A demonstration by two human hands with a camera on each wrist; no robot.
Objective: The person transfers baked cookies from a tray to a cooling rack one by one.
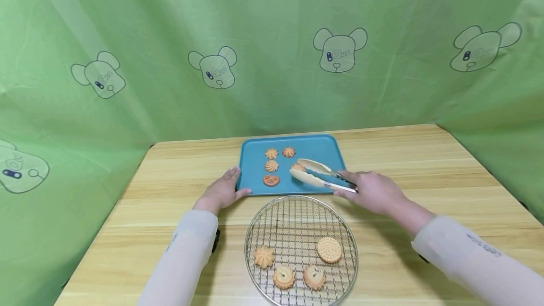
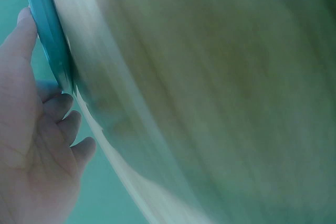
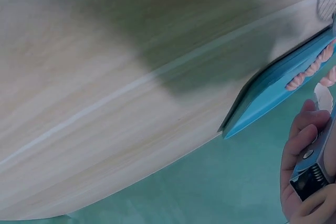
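My right hand [image 1: 374,191] grips tongs [image 1: 314,179] with cream-coloured tips and metal arms. Between the tips sits a small cookie [image 1: 299,167], partly hidden, over the blue tray [image 1: 316,144]. In the right wrist view, fingers [image 3: 302,135] wrap round the metal handle [image 3: 314,163]. At the tray's front left corner rests my left hand [image 1: 222,191], fingers along the left side and thumb at the front edge. The left part of the tray bears two star-shaped cookies [image 1: 271,153], a swirled cookie [image 1: 271,166] and a brown pretzel-shaped cookie [image 1: 271,180].
A round wire rack [image 1: 293,221] stands just in front of the tray. On its near half lie a flower-shaped cookie [image 1: 264,257], two round cookies with scalloped edges [image 1: 284,277] and a dotted round cookie [image 1: 329,250]. A green curtain [image 1: 272,103] surrounds the wooden table [image 1: 170,174].
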